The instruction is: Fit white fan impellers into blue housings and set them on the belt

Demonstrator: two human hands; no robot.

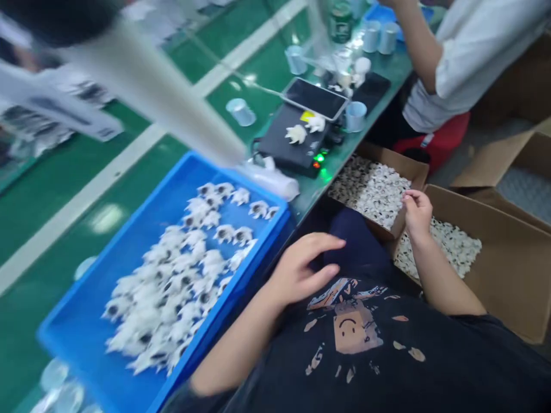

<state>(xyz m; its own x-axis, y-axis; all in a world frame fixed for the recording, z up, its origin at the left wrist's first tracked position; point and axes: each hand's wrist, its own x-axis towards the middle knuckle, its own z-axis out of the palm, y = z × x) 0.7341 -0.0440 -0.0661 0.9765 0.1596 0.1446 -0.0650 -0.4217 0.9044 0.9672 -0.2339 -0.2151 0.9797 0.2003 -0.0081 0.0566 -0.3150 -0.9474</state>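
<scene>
My left hand [303, 267] hovers over my lap, thumb and forefinger apart, with nothing seen between them. Over the boxes on the right, my right hand [417, 213] has its fingers curled in a pinch; whatever they hold, if anything, is too small to make out. Below it, one cardboard box [508, 258] holds a heap of small white parts [451, 244] with dark spots. Another cardboard box [415, 158] beside it is filled with similar parts. To my left, a blue tray [77, 332] carries a pile of white spiky pieces [167, 292] with dark centres.
A black device [279, 140] with lit green and red lights bears two white pieces and a phone [316, 97]. Clear cups [241, 112] stand on the green table [142, 166]. A thick white tube [172, 86] slants across. A co-worker's arm [419, 46] is at upper right.
</scene>
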